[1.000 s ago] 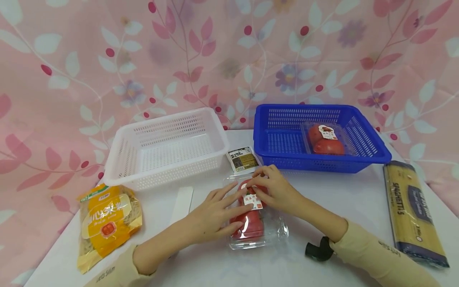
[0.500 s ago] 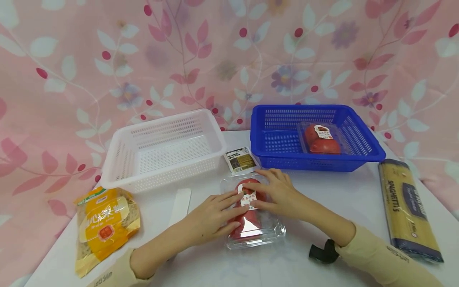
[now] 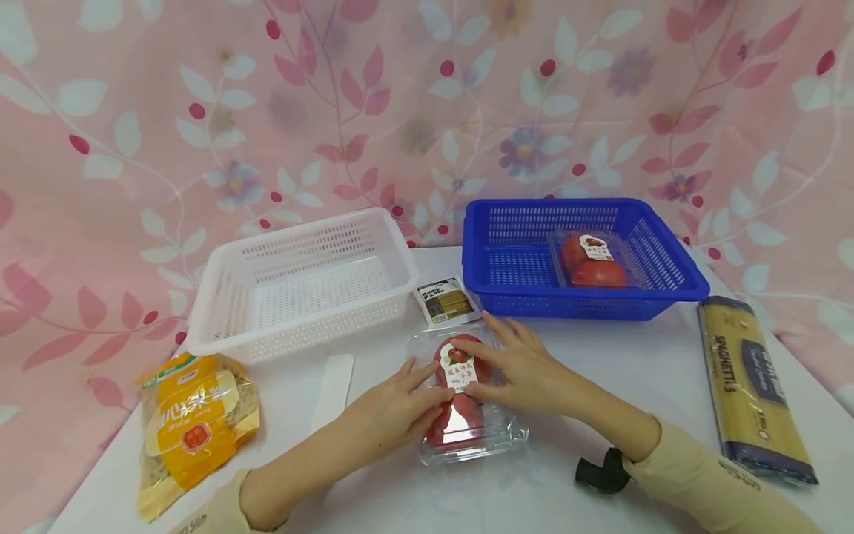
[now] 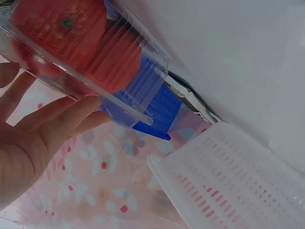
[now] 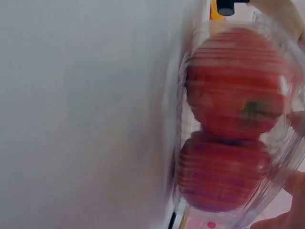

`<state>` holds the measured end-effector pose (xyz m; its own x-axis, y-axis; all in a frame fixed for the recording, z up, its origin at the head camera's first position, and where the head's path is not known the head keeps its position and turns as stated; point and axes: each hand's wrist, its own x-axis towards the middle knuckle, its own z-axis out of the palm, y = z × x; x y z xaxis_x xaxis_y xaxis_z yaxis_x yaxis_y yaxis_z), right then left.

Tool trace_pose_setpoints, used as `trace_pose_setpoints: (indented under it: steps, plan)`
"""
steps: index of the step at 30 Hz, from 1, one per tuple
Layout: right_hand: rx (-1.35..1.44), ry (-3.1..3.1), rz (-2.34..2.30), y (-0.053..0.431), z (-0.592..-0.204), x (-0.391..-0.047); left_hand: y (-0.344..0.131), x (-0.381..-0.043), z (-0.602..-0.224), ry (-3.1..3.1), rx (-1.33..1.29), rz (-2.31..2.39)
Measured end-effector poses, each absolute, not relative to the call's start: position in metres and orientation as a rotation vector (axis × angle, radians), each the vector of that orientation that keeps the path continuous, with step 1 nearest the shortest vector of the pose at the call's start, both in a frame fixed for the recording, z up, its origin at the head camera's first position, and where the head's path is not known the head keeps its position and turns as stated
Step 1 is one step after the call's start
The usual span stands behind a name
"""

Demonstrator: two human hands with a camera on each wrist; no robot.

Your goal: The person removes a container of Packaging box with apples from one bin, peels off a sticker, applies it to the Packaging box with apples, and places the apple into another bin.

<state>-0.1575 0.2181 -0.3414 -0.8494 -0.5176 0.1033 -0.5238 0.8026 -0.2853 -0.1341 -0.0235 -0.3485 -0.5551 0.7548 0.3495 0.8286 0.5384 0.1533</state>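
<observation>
A clear plastic clamshell box (image 3: 503, 430) lies on the white table with red tomatoes (image 3: 455, 426) inside and a white label (image 3: 459, 374) on its lid. My left hand (image 3: 390, 406) reaches in from the left, its fingertips on the lid at the label's edge. From the right, my right hand (image 3: 523, 368) rests spread fingertips on the lid, on and beside the label. In the left wrist view the ribbed side of the box (image 4: 143, 71) shows above the fingers of my left hand (image 4: 40, 126). The right wrist view shows two tomatoes (image 5: 233, 81) through the plastic.
Behind stand a white basket (image 3: 333, 326) and a blue basket (image 3: 587, 304) holding another tomato box (image 3: 597, 263). A small labelled packet (image 3: 445, 302) lies between them. A yellow food bag (image 3: 196, 423) and a flat white strip (image 3: 333, 382) lie left, a spaghetti pack (image 3: 754, 386) right.
My right fingers have spread and flattened over the label, uncovering more of it. My left fingers have drawn back slightly towards its left edge. The box stays in place.
</observation>
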Motion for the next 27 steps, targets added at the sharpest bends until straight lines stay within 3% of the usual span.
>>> trace_pose_setpoints:
  steps: [12,27]
  plan:
    - [0.815,-3.063,0.461,0.218,-0.327,-0.137,-0.017,-0.138,-0.343,-3.057,-1.018,-0.461]
    - [0.867,-3.067,0.508,0.212,-0.335,-0.129,-0.001,-0.132,-0.355,-2.975,-1.041,-0.55]
